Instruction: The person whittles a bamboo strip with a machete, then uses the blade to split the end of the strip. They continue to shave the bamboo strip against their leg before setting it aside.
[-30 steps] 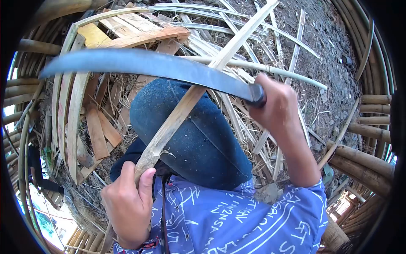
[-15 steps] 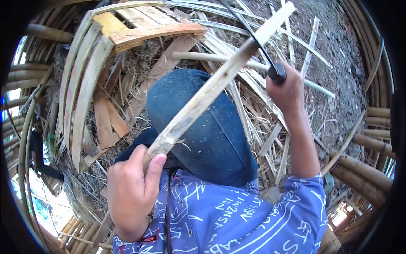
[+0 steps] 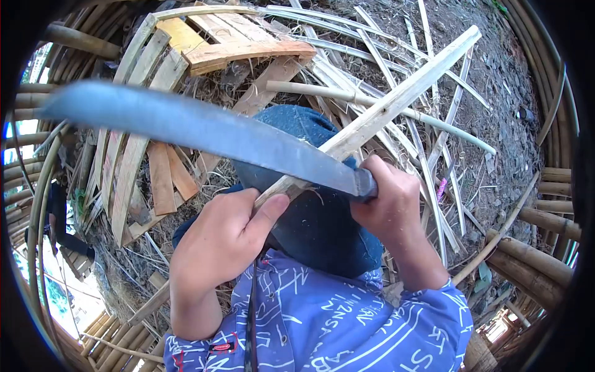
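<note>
White lettering covers the blue printed fabric shirt (image 3: 347, 322) at the bottom of the frame. It appears inverted; no complete word can be read reliably.

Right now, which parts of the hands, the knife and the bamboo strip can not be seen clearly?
- Knife handle, head view: wrapped inside the right hand.
- Knife blade, head view: blurred toward its left tip, so its edge is unclear.
- Bamboo strip, head view: its near end is covered by the left hand.
- Where blade meets strip: hidden behind the blade.
</note>
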A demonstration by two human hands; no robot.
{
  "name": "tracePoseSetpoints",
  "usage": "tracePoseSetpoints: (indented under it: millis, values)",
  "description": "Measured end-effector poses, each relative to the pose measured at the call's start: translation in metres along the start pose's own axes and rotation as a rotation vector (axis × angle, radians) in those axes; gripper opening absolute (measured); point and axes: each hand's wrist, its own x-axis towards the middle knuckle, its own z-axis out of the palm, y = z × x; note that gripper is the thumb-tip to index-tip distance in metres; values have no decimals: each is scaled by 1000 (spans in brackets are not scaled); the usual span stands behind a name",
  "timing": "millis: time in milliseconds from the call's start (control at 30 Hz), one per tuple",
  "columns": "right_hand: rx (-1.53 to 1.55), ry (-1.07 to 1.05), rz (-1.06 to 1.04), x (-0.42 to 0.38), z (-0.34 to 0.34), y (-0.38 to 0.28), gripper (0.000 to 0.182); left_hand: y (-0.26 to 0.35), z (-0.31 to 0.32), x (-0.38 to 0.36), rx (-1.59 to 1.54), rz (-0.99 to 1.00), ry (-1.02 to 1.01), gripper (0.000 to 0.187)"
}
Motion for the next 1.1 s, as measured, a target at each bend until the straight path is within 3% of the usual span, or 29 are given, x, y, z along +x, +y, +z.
tracePoseSetpoints:
  millis: [67,400,500,600,800,900,1100]
  values:
    - [-210,-32,-39,6,1,9,30,-2,6,0,1,19,52,53]
    - [-291,73,-46,16,7,24,39,3,19,-2,33,62,155,51]
    - [-278,130,-34,21,4,25,24,1,19,4,8,50,137,49]
    - [-359,146,42,24,3,44,34,-1,23,8,-13,52,155,49]
    - [-133,94,-31,16,14,14,30,-4,19,5,-10,17,137,51]
    - [-408,149,27,33,2,44,28,0,22,6,10,30,167,53]
    - [-284,103,-63,26,4,24,29,-1,20,2,-33,-7,164,53]
